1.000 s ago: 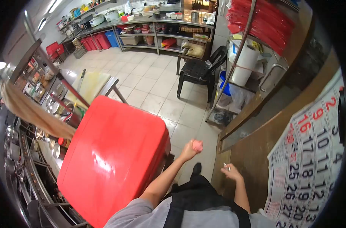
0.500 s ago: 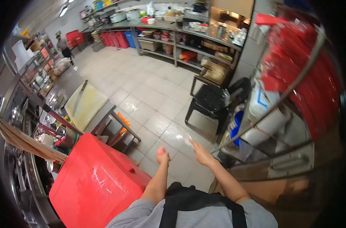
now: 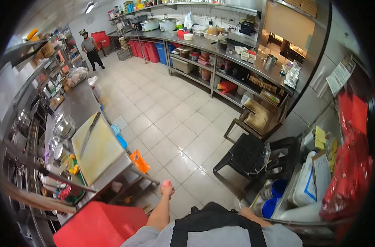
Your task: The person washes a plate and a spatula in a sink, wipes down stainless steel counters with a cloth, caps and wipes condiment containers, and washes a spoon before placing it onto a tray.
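Observation:
My left hand (image 3: 167, 191) is closed around a small pink object (image 3: 167, 183) that shows above the fingers; its kind cannot be made out. Low beside the chair, my right hand (image 3: 248, 213) is partly cut off by my body and blurred. A pale, thin, see-through thing (image 3: 237, 204) sits at its fingers, too unclear to name. Left of me lies a cutting board (image 3: 99, 150) with a long knife (image 3: 90, 133) on it. The red bin lid (image 3: 99, 222) is close to my left forearm.
A black plastic chair (image 3: 247, 156) stands at the right, near a rack with blue-rimmed containers (image 3: 270, 208) and red plastic bags (image 3: 348, 181). A steel counter (image 3: 208, 43) runs along the back. Another person (image 3: 90, 49) stands far left on the tiled floor (image 3: 167, 111).
My view has tilted up and moved forward past the red bin. My right hand has moved right and down, toward the containers. My left hand still holds the pink object.

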Action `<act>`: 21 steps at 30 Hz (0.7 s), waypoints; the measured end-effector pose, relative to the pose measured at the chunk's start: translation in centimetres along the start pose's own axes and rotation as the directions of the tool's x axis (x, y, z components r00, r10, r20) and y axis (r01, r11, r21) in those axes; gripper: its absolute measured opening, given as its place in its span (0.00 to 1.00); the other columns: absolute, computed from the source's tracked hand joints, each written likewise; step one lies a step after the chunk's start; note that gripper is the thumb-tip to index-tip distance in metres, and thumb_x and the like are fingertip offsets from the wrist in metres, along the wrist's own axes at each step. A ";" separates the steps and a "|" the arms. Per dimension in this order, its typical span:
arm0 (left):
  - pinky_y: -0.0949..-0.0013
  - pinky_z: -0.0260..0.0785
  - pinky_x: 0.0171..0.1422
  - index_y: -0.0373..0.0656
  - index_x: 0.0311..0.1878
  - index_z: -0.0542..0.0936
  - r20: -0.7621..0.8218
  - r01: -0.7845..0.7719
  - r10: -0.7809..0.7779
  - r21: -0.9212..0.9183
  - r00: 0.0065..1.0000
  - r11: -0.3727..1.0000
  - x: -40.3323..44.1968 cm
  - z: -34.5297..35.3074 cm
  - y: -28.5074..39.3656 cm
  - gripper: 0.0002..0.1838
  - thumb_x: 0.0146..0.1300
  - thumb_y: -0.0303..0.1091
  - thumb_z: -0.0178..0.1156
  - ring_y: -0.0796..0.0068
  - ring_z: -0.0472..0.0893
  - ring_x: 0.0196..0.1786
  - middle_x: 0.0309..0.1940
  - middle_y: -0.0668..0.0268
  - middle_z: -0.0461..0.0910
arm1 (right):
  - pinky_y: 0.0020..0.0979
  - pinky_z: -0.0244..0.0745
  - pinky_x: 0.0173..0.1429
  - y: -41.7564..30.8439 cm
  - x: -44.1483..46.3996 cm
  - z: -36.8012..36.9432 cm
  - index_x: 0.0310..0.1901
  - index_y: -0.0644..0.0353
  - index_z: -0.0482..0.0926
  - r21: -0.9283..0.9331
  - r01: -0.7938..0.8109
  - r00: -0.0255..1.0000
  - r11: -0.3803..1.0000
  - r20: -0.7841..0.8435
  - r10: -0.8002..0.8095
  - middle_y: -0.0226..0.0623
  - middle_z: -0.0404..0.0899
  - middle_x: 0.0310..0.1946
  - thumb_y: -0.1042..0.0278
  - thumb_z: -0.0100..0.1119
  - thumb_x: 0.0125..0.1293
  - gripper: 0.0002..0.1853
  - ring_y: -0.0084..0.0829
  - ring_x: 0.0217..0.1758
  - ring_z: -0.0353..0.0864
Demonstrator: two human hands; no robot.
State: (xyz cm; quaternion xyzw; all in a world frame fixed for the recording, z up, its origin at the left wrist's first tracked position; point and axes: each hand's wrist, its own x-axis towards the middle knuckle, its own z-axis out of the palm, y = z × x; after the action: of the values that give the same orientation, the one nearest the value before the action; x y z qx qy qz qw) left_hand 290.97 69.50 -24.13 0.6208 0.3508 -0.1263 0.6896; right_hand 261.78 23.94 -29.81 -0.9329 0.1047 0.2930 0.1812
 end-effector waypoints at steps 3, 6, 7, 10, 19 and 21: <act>0.60 0.68 0.19 0.47 0.37 0.73 -0.018 -0.054 0.062 0.315 0.998 0.948 4.3 3.1 5.9 0.16 0.48 0.18 0.65 0.65 0.74 0.17 0.23 0.65 0.75 | 0.46 0.76 0.49 0.7 -1.6 -3.7 0.43 0.63 0.83 0.078 -0.421 0.876 0.904 0.292 0.383 0.54 0.82 0.42 0.59 0.55 0.59 0.18 0.51 0.45 0.83; 0.59 0.70 0.28 0.45 0.38 0.73 0.374 -0.568 0.442 0.667 0.815 0.483 10.4 5.3 11.4 0.13 0.49 0.22 0.62 0.60 0.76 0.23 0.24 0.62 0.77 | 0.45 0.77 0.48 -1.3 3.8 -7.5 0.43 0.63 0.83 0.125 -0.504 0.822 0.855 0.373 0.430 0.53 0.82 0.40 0.60 0.56 0.58 0.17 0.49 0.43 0.83; 0.59 0.71 0.32 0.44 0.39 0.73 0.586 -0.735 0.490 0.651 0.646 0.190 11.8 5.1 12.4 0.12 0.50 0.24 0.60 0.58 0.77 0.26 0.26 0.60 0.78 | 0.45 0.77 0.48 -2.0 6.5 -8.7 0.42 0.62 0.83 0.132 -0.495 0.824 0.859 0.386 0.416 0.53 0.82 0.40 0.60 0.56 0.58 0.17 0.48 0.42 0.83; 0.56 0.70 0.40 0.43 0.30 0.73 0.687 -0.729 0.346 0.684 0.639 -0.015 15.1 4.8 15.2 0.08 0.49 0.33 0.62 0.57 0.77 0.38 0.29 0.59 0.76 | 0.44 0.77 0.46 -4.4 16.2 -13.3 0.41 0.62 0.83 0.135 -0.409 0.860 0.903 0.388 0.332 0.51 0.83 0.38 0.61 0.57 0.57 0.15 0.47 0.40 0.84; 0.52 0.71 0.39 0.45 0.34 0.74 0.407 -0.397 -0.061 0.909 0.911 0.129 20.6 1.1 16.1 0.13 0.52 0.44 0.62 0.56 0.77 0.40 0.31 0.59 0.75 | 0.41 0.76 0.42 -20.6 62.0 -39.4 0.40 0.54 0.83 -0.049 0.061 0.996 0.997 -0.068 -0.064 0.42 0.84 0.31 0.56 0.54 0.64 0.13 0.40 0.33 0.84; 0.52 0.71 0.39 0.45 0.33 0.75 0.364 -0.347 -0.102 0.925 0.926 0.152 23.7 2.4 18.0 0.13 0.52 0.44 0.62 0.55 0.77 0.39 0.31 0.58 0.76 | 0.38 0.74 0.36 -28.3 66.3 -49.7 0.39 0.54 0.83 0.281 0.179 0.970 0.943 -0.211 -0.121 0.38 0.82 0.26 0.51 0.51 0.67 0.16 0.35 0.29 0.80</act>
State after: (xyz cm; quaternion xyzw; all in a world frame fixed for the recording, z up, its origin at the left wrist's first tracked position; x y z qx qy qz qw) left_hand 319.83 76.99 -25.56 0.9112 0.0062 -0.3706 0.1800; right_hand 349.04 23.96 -22.81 -0.9240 0.0928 0.1682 0.3306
